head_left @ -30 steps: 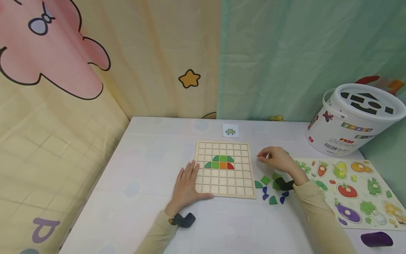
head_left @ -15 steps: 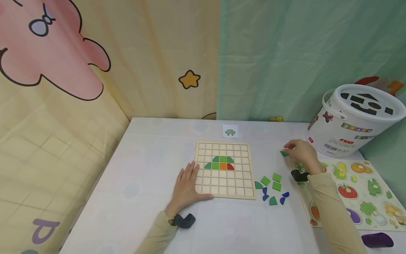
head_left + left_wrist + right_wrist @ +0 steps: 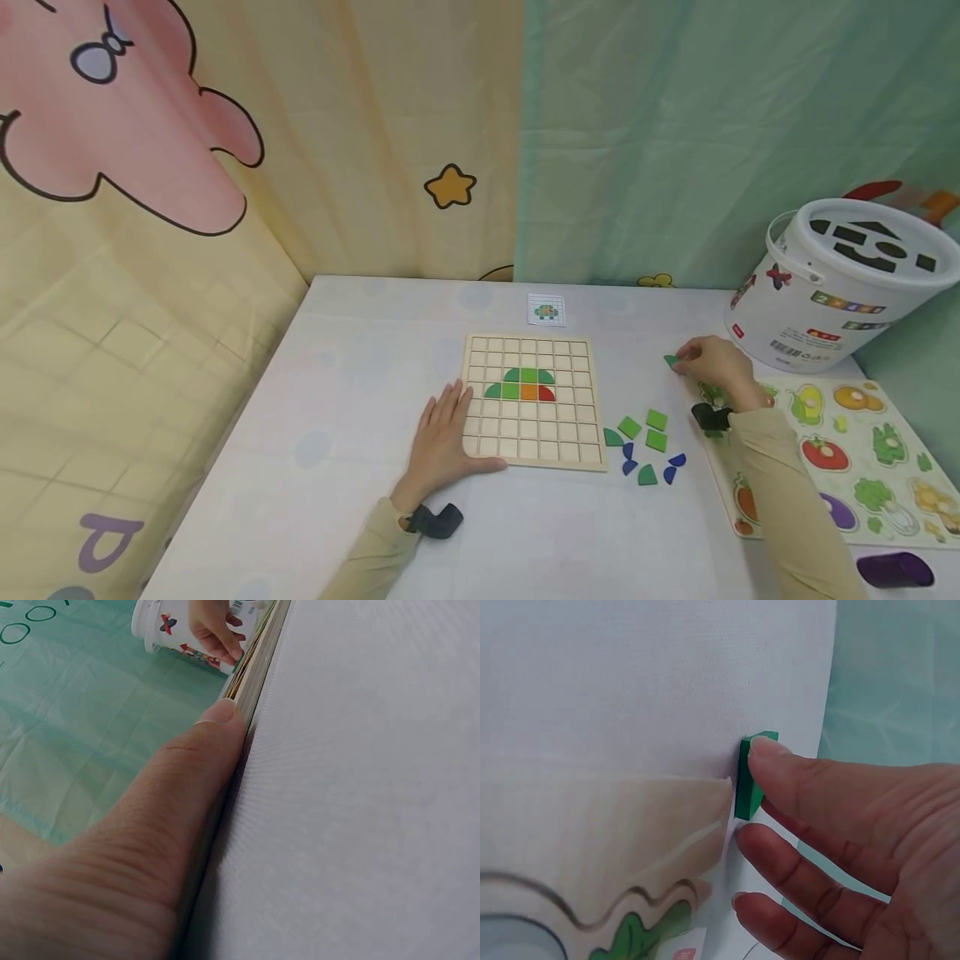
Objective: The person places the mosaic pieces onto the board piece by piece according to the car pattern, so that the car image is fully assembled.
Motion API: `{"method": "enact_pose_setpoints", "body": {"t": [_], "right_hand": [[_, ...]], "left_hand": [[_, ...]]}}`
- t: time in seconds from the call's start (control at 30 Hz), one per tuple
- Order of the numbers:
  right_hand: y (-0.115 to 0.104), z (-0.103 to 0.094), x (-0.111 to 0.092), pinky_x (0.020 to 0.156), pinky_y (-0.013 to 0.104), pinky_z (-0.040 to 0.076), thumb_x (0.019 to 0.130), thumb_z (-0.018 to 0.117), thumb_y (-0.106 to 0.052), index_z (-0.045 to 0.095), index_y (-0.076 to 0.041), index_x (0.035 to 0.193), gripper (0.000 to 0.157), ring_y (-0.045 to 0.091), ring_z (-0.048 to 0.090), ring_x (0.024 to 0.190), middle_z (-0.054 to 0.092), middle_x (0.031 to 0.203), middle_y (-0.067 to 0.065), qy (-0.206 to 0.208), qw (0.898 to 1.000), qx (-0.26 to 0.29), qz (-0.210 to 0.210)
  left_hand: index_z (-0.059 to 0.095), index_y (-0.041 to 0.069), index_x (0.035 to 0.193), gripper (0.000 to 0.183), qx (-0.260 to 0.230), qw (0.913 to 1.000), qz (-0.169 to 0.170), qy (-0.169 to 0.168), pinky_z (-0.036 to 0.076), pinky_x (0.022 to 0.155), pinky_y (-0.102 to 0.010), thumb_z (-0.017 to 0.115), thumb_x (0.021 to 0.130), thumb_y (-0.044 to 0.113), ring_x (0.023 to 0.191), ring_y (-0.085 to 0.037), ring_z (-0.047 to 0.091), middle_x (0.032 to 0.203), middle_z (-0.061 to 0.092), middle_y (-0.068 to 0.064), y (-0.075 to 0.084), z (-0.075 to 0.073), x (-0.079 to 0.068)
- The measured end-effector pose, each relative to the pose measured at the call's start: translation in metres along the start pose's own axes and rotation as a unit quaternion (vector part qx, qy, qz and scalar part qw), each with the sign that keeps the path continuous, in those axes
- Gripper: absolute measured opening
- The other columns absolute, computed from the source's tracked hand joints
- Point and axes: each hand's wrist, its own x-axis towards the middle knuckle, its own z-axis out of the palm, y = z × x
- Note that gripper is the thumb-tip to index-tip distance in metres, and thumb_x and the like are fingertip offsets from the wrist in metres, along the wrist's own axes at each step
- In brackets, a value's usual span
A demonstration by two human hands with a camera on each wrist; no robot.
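Observation:
My left hand (image 3: 442,442) lies with straight fingers along the left edge of the wooden grid board (image 3: 480,450), the thumb at its front edge. In the left wrist view, the thumb (image 3: 165,802) presses against the board's side. On the grid sit several green tiles (image 3: 528,375), an orange square (image 3: 528,392) and a red quarter-circle (image 3: 547,392). Over to the right, my right hand (image 3: 716,364) pinches a green quarter-circle tile (image 3: 748,776) between thumb and index finger, beside the vegetable puzzle's corner. That tile looks tilted up on its edge in the right wrist view.
Right of the board lie loose green squares (image 3: 656,440), green quarter-circles (image 3: 647,475) and blue half-circle-like pieces (image 3: 677,459). A pattern card (image 3: 546,310) lies behind the board. The vegetable puzzle (image 3: 885,525), white bucket (image 3: 802,333) and purple piece (image 3: 895,570) occupy the right side.
My right hand has moved right, from beside the board to the green quarter-circle near the bucket, and now pinches it. My left hand has stayed in place.

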Motion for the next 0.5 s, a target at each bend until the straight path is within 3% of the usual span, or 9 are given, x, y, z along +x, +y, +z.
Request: {"method": "enact_pose_setpoints", "body": {"t": [0.17, 0.5], "right_hand": [[-0.003, 0.004, 0.006, 0.075, 0.047, 0.044, 0.088, 0.068, -0.023, 0.062, 0.003, 0.104, 0.031, 0.033, 0.052, 0.085, 0.061, 0.095, 0.018, 0.011, 1.000, 0.002, -0.003], [-0.008, 0.012, 0.008, 0.066, 0.037, 0.040, 0.084, 0.070, -0.013, 0.059, 0.003, 0.090, 0.020, 0.031, 0.050, 0.077, 0.060, 0.085, 0.017, 0.063, 0.997, 0.045, -0.019]], "left_hand": [[0.027, 0.004, 0.149, 0.120, -0.001, 0.9999, 0.003, 0.011, 0.010, 0.113, -0.047, 0.066, 0.062, 0.077, 0.142, -0.029, 0.013, 0.155, 0.018, -0.015, 0.000, -0.001, -0.001], [0.026, 0.004, 0.149, 0.120, 0.000, 1.0000, 0.004, 0.007, 0.010, 0.113, -0.047, 0.066, 0.063, 0.077, 0.142, -0.028, 0.012, 0.156, 0.016, -0.014, 0.000, 0.000, -0.001]]}}
